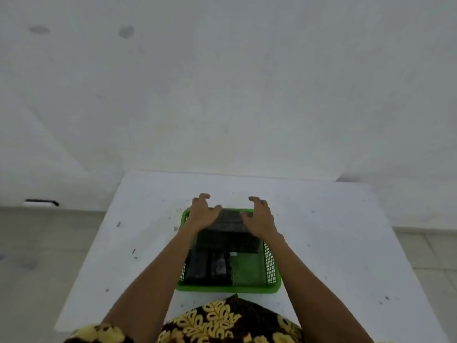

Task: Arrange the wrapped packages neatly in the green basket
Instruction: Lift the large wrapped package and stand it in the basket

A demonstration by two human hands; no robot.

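1. Two bare hands reach over the far half of a green basket (228, 289) that sits on a white worktop (321, 243), just past the worktop's near edge.
2. Left hand (201, 215) hovers above the basket's far left corner – its fingers (204, 196) are spread and curled, gripping nothing.
3. Right hand (259, 219) hovers above the far right part of the basket, fingers likewise splayed, bent at the tips and empty.
4. Between and under the two hands lies a stack of dark wrapped packages (228, 233), filling the far half of the basket from side to side; whether either palm touches the stack cannot be told.
5. Nearer, in the basket's near left part, two more dark packages (207, 267) lie side by side, their long sides running near to far; the right one shows a pale patch on top.
6. Near right part of the basket is bare – green mesh floor shows there, and the right wall is an open lattice.
7. Both forearms run from the lower corners of the view up to the basket, crossing its left and right rims.
8. Patterned brown-and-yellow clothing (222, 320) shows at the bottom edge, against the worktop's near side.
9. Small dark specks dot the worktop; beyond it stands a pale wall (222, 82), with tiled floor (37, 243) to either side.
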